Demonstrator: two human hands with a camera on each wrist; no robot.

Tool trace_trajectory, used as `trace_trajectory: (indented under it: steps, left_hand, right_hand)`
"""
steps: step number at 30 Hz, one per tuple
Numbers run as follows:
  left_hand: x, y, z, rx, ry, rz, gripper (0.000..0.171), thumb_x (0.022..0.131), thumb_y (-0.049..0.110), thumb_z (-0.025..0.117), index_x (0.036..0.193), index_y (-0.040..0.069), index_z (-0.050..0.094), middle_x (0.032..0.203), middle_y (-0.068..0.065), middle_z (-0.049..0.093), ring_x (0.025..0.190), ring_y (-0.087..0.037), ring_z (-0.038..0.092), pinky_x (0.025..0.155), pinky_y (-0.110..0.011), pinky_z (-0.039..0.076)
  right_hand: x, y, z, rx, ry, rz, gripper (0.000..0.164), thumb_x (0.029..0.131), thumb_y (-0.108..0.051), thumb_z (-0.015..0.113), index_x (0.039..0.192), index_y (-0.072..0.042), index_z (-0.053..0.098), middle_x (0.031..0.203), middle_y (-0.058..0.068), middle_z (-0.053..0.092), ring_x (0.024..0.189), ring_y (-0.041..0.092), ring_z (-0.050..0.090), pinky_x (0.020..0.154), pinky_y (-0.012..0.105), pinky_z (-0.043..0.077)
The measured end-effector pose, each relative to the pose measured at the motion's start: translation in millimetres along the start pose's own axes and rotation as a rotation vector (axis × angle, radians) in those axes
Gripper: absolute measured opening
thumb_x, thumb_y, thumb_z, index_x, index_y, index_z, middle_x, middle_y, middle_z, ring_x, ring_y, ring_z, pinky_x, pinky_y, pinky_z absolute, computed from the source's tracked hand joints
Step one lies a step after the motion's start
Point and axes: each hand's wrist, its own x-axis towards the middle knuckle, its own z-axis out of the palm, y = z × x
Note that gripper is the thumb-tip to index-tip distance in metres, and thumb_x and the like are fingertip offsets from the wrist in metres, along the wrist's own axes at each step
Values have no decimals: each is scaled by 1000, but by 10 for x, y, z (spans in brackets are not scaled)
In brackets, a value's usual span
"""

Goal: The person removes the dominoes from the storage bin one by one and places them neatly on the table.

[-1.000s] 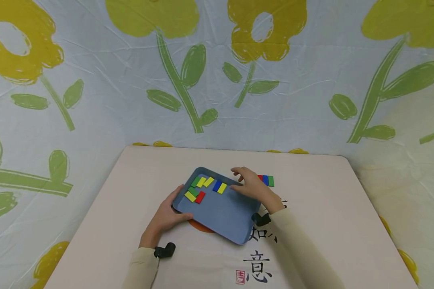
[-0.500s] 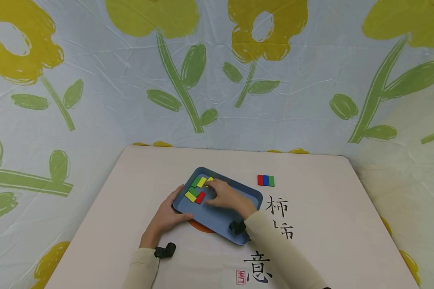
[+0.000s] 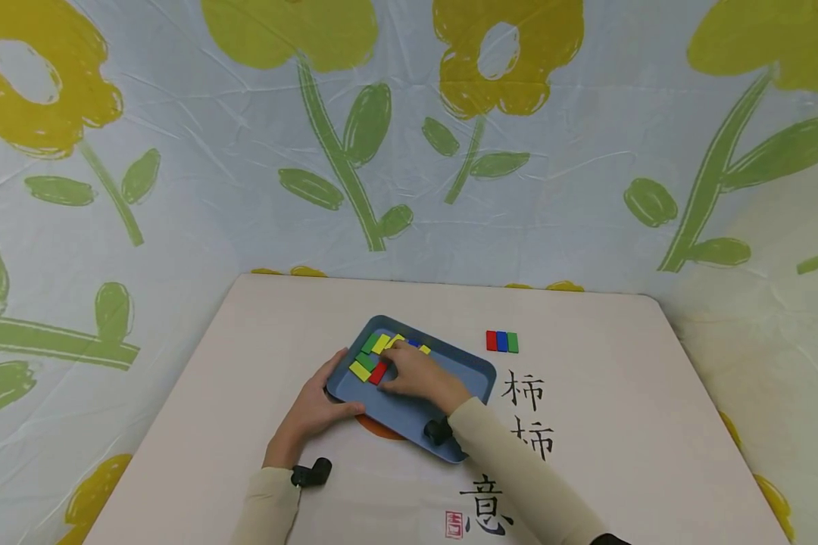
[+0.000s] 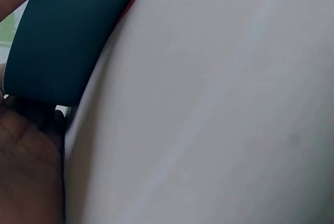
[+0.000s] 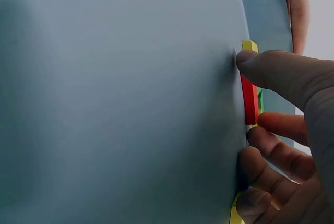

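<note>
A shallow blue-grey tray point(image 3: 460, 371) lies slanted on the table. My left hand point(image 3: 316, 405) holds its left corner, the thumb along the front edge and the fingers at the left side; the left wrist view has the tray wall point(image 4: 62, 36) between them. Inside the tray, my right hand point(image 3: 414, 372) pinches a red tile point(image 5: 250, 101) by its two ends, thumb against one and index finger at the other. Around it lie a yellow tile point(image 3: 359, 371), green tiles point(image 3: 366, 361) and more yellow tiles point(image 3: 381, 344). The right hand partly covers a blue tile point(image 3: 413, 344) and a yellow one.
Behind the tray's right end, a red tile point(image 3: 491, 341), a blue tile point(image 3: 501, 341) and a green tile point(image 3: 513, 343) stand side by side on the table point(image 3: 620, 393). Black characters point(image 3: 487, 503) are printed on the cover. A flowered cloth point(image 3: 552, 189) hangs behind.
My right hand has moved left from the tray's far right edge, across the tiles, down to the red tile. The left hand and tray have stayed put.
</note>
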Motion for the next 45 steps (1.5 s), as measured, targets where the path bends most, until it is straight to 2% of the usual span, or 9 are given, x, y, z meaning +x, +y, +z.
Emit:
trace_trajectory:
  steps: [10,19,26,34,38,41,45]
  left_hand:
    - [-12,23,-5,-16,-3,-3,109,75,38,93,163,31,30,169,-9,30,156,-38,26,122,-65,25]
    - [-13,21,-3,-5,3,3,109,75,39,93,163,31,30,169,-9,30,156,-39,26,122,-65,26]
    - [-14,-1,-1,3,0,4,109,74,40,93,163,32,30,169,-8,30,156,-38,27,122,-64,26]
    - [-11,4,-6,5,-2,0,110,75,40,93,164,31,29,169,-9,29,156,-39,27,122,-65,26]
    - [-8,0,-6,6,2,10,111,74,41,93,164,29,28,169,-10,30,155,-39,28,122,-64,26]
    - [-9,-7,-12,5,5,25,112,73,40,94,164,29,29,169,-10,30,155,-39,28,122,-64,27]
    - [-3,-21,-16,7,4,35,112,73,40,94,164,31,29,169,-10,30,156,-39,26,122,-64,26]
  right_hand:
    - [-2,-24,27,-27,5,-1,46,91,-35,78,129,-11,69,129,7,61,96,14,59,90,30,57]
    - [-1,-45,35,-62,14,-3,54,89,-41,79,133,-11,69,133,9,61,102,16,62,91,33,58]
    - [-36,-17,0,-2,32,-28,50,89,-35,79,130,-9,68,127,8,61,98,15,59,91,31,56]
    - [-94,64,-167,43,73,-86,48,91,-35,77,131,-11,68,126,6,64,105,18,60,95,34,56]
    - [-144,129,-293,79,69,-101,50,92,-32,77,134,-7,66,127,9,63,107,23,62,97,36,56]
    - [-205,195,-394,115,66,-93,51,93,-29,78,135,-5,65,125,11,62,108,27,62,94,37,56]
    - [-300,326,-531,103,95,-54,49,91,-29,79,133,-8,65,122,10,62,110,27,59,94,39,55]
